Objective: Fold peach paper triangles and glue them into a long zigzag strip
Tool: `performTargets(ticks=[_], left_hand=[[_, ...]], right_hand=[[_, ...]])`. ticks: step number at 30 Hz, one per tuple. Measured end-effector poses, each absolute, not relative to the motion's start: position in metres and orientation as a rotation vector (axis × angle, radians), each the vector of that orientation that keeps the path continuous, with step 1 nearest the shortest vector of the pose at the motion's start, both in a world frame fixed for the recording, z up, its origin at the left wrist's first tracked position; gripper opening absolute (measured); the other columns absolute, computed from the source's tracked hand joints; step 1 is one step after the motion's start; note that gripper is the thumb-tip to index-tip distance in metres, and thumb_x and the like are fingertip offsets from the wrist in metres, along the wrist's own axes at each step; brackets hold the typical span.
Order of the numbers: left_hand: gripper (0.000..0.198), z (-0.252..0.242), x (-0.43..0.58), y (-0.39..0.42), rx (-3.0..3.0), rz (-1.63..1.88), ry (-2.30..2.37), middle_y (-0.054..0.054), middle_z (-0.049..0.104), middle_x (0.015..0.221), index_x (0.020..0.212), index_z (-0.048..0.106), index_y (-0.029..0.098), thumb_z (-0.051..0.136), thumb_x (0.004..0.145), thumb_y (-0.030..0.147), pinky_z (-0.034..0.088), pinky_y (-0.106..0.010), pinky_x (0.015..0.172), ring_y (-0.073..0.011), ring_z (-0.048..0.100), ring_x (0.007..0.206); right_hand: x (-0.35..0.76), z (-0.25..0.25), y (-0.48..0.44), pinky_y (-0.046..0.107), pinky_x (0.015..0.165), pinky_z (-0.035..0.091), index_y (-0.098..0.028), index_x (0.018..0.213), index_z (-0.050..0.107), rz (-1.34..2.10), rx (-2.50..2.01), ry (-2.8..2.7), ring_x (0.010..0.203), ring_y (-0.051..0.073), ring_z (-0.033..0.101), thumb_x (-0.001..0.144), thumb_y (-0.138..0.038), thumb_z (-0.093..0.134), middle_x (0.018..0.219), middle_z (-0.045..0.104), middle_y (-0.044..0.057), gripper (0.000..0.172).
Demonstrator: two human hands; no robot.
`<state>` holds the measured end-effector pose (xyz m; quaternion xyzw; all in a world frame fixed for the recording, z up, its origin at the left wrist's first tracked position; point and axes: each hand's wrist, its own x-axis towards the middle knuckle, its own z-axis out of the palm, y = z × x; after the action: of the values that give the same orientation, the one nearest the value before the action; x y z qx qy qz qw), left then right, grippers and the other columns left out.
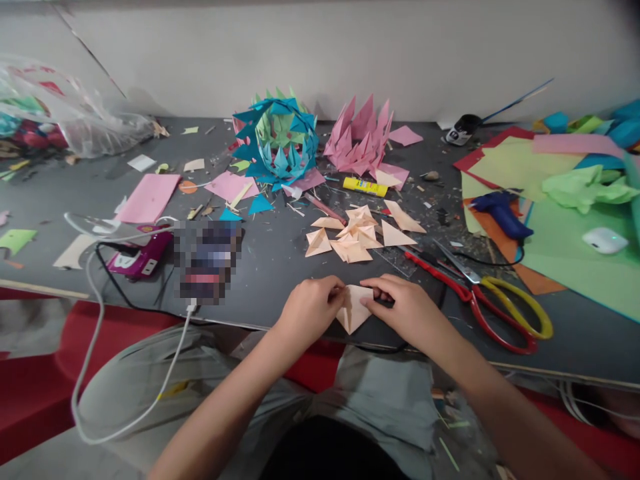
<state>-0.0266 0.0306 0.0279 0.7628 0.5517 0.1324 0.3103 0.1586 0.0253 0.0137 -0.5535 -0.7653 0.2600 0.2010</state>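
Observation:
At the table's front edge, a peach sheet of folded paper (pixel 354 311) is held between my two hands, a crease running down to its lower point. My left hand (pixel 314 300) pinches its left corner, fingers curled in. On the other side, my right hand (pixel 400 299) grips the right corner between thumb and fingers. Just beyond my hands lies a loose pile of folded peach paper pieces (pixel 357 233). Large scissors (pixel 475 290) with red and yellow handles rest to the right of my right hand, blades toward the pile.
Behind stand a blue-and-green paper ring (pixel 280 143) and a pink one (pixel 361 137), with a yellow glue stick (pixel 365 187) nearby. A blue glue gun (pixel 503 213) rests on coloured sheets (pixel 575 247) at right. Left are a blurred phone (pixel 207 260), its white cable (pixel 85 373) and a purple power strip (pixel 140 257).

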Motion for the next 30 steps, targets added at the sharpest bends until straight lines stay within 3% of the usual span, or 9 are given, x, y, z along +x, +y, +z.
performTargets(ticks=[5,11,16,20,30], left_hand=[[0.014,0.035,-0.025,0.031,2.071,0.219,1.588,-0.001,0.068,0.071,0.08,0.066,0.021,0.053,0.082,0.026,0.036,-0.022,0.052,-0.0171,0.061,0.063],[0.011,0.034,-0.036,0.037,2.211,0.274,1.338,-0.001,0.065,0.078,0.079,0.067,0.02,0.055,0.08,0.018,0.04,-0.02,0.06,-0.0145,0.06,0.073],[0.016,0.029,-0.045,0.041,2.322,0.339,1.165,0.0,0.063,0.085,0.093,0.066,0.022,0.053,0.084,0.019,0.041,-0.02,0.065,-0.0123,0.058,0.077],[0.023,0.028,-0.048,0.044,2.419,0.29,1.113,-0.001,0.061,0.084,0.105,0.064,0.023,0.05,0.087,0.023,0.041,-0.02,0.064,-0.0123,0.058,0.076],[0.022,0.02,-0.04,0.047,2.604,0.298,1.102,0.0,0.062,0.077,0.099,0.066,0.024,0.047,0.089,0.022,0.037,-0.018,0.055,-0.0115,0.059,0.073]], right_hand=[[0.157,0.013,0.022,0.026,0.06,0.045,-0.021,0.076,0.062,0.734,-1.566,-2.111,0.068,0.016,0.059,0.081,-0.025,0.052,0.074,0.061,0.003,0.012],[0.161,0.011,0.04,0.028,0.071,0.047,-0.021,0.085,0.065,0.776,-1.353,-2.214,0.08,0.017,0.062,0.085,-0.024,0.05,0.086,0.066,0.004,0.015],[0.169,0.006,0.048,0.028,0.071,0.048,-0.02,0.088,0.067,0.751,-1.156,-2.3,0.078,0.016,0.062,0.086,-0.023,0.05,0.085,0.065,0.005,0.018],[0.174,0.004,0.049,0.027,0.068,0.049,-0.018,0.089,0.069,0.658,-1.003,-2.356,0.075,0.015,0.061,0.09,-0.024,0.044,0.083,0.063,0.007,0.025],[0.178,0.001,0.05,0.027,0.069,0.049,-0.015,0.087,0.069,0.507,-0.888,-2.446,0.077,0.016,0.059,0.09,-0.023,0.043,0.084,0.062,0.009,0.027]])
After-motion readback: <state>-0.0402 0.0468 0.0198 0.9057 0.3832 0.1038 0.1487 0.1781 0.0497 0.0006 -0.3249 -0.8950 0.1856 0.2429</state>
